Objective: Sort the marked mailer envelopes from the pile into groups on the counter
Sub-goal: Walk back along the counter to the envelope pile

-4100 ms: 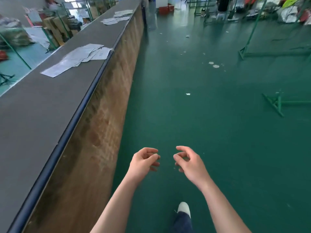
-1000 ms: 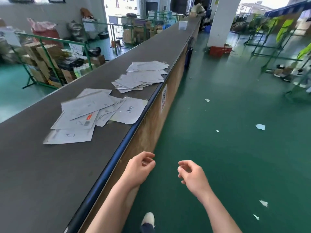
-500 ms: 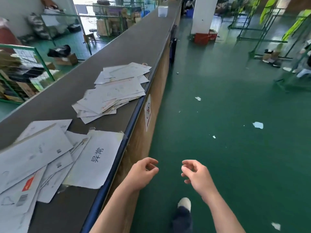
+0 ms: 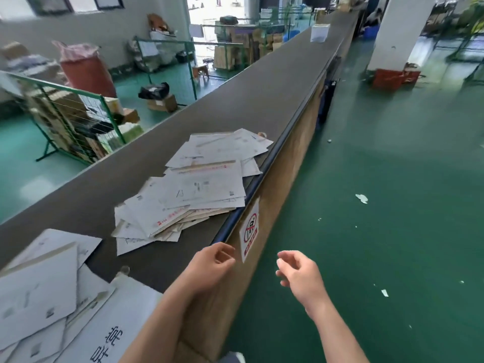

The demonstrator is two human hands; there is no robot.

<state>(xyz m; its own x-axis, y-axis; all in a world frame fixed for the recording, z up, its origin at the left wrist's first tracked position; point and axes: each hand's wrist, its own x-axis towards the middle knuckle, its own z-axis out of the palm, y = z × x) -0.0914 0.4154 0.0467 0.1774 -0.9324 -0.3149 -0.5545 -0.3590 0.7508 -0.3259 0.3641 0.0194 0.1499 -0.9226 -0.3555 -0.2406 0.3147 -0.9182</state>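
On the long grey table [image 4: 235, 106] I see two heaps of white mailer envelopes. Larger pile [image 4: 193, 184] lies ahead, its right side reaching the table's blue edge rail [image 4: 264, 163]. Nearer group [image 4: 52, 297] sits at lower left; one envelope with black handwritten characters [image 4: 110, 341] lies on its right side, partly under my left forearm. Left hand [image 4: 209, 268] hangs over the table's edge, grip loosely curled, holding nothing. Right hand [image 4: 301, 276] is out over the green floor [image 4: 392, 205], fingers loosely curled, also empty. Neither hand touches an envelope. Red-and-white warning sign [image 4: 250, 229] is stuck on the table's brown side panel, between the hands and the pile.
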